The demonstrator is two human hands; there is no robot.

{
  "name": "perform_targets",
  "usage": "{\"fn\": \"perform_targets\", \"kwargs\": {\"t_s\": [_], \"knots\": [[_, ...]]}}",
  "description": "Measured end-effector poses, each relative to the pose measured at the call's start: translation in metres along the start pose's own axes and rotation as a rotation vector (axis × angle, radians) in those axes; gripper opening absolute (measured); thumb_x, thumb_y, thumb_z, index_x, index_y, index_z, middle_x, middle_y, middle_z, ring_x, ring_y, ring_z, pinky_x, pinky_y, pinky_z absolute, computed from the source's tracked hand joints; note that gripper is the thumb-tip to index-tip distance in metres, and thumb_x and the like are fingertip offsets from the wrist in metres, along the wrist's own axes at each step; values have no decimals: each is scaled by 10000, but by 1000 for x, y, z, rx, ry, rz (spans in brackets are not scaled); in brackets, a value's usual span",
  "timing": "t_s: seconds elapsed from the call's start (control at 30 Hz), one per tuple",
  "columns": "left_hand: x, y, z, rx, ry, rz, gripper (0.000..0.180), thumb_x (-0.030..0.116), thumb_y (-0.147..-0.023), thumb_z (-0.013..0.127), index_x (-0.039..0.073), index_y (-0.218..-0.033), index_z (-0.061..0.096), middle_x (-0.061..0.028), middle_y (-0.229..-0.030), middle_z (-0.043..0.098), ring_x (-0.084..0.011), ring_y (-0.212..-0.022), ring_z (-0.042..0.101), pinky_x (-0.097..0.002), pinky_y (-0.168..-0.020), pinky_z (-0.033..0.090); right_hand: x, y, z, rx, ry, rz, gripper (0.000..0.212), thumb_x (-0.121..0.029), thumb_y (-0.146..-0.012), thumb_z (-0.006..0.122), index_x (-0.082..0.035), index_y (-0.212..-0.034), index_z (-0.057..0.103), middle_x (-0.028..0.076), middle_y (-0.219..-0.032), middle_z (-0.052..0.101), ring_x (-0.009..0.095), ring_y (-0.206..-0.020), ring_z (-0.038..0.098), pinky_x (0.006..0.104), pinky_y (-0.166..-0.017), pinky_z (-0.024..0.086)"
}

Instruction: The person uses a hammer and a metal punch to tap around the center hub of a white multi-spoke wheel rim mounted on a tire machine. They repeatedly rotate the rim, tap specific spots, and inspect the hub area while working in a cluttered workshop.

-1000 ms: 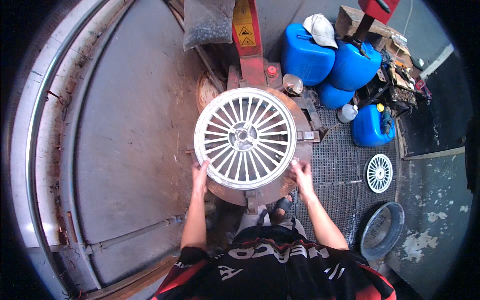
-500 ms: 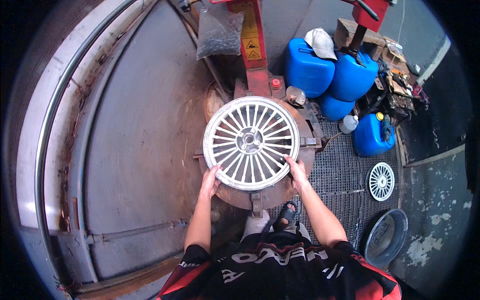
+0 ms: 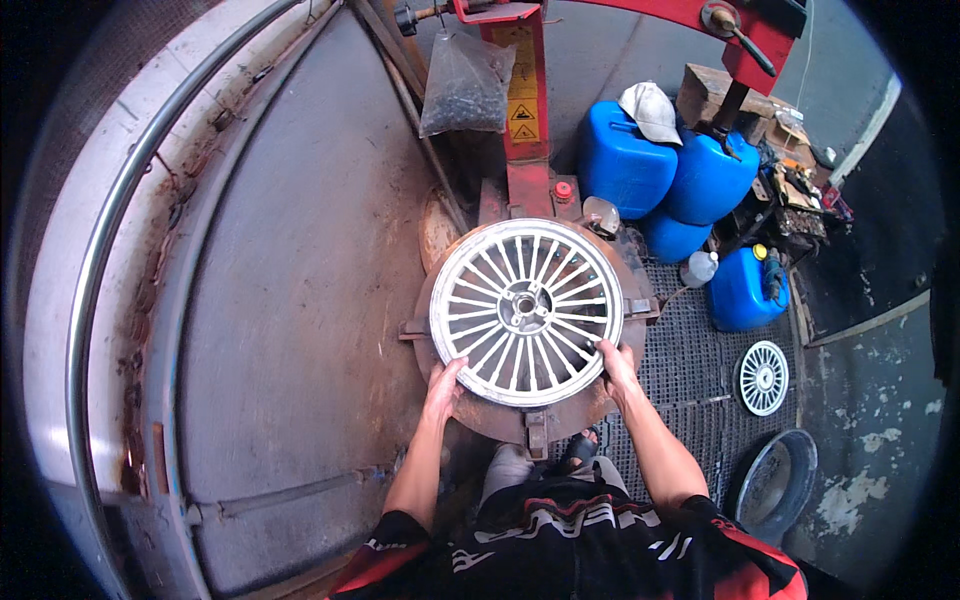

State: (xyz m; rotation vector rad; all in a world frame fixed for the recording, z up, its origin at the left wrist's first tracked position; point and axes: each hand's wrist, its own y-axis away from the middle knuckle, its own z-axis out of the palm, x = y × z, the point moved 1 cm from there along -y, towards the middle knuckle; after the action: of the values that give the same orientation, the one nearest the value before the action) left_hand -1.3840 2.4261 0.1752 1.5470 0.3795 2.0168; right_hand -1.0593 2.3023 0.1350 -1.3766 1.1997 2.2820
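Note:
A silver multi-spoke wheel rim [image 3: 527,308] lies flat on the rusty round turntable [image 3: 500,415] of a red tyre machine [image 3: 525,120]. My left hand [image 3: 443,385] grips the rim's near left edge. My right hand [image 3: 618,368] grips its near right edge. Both forearms reach up from the lower edge of the view. The rim's hub sits over the middle of the turntable, with clamp jaws showing at the table's sides.
Several blue jerrycans [image 3: 690,190] stand at the back right, a white cap on one. A second spoked wheel cover [image 3: 763,377] and a dark round basin [image 3: 775,480] lie on the metal grating at right. A grey wall panel with a curved rail fills the left.
The rim, still in both hands, now sits lower and centred over the turntable. The view has shifted a little toward the machine.

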Motion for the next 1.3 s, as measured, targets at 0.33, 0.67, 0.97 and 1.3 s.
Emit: {"fn": "perform_targets", "kwargs": {"t_s": [0.33, 0.67, 0.97, 1.3], "knots": [[29, 35, 21, 56, -54, 78, 448, 151, -839, 681, -22, -1206, 489, -92, -995, 624, -181, -880, 626, -316, -777, 526, -19, 33, -8, -32, -127, 155, 540, -89, -814, 621, 140, -1263, 428, 223, -1119, 605, 303, -954, 655, 387, -870, 558], [80, 136, 62, 128, -100, 382, 455, 70, -836, 664, -54, -1226, 464, -128, -1063, 619, -183, -948, 611, -325, -879, 492, -62, 87, -5, -163, -233, 119, 539, -122, -815, 673, 64, -1256, 427, 158, -1072, 593, 263, -917, 637, 388, -836, 562], [88, 161, 95, 15, -25, 442, 506, 69, -848, 667, -21, -1284, 426, -134, -1122, 589, -197, -956, 632, -335, -882, 521, -107, 114, -33, -172, -297, -50, 398, -67, -802, 669, 21, -1165, 532, 81, -980, 636, 183, -846, 635, 318, -763, 549], [-5, 113, 168, -336, 74, 137, 374, 107, -883, 604, -30, -1214, 496, -152, -1065, 662, -244, -1011, 644, -383, -907, 529, -146, 175, -166, 279, -184, -327, 443, -113, -716, 694, -6, -1108, 519, 47, -913, 555, 186, -815, 580, 322, -752, 524]]}}
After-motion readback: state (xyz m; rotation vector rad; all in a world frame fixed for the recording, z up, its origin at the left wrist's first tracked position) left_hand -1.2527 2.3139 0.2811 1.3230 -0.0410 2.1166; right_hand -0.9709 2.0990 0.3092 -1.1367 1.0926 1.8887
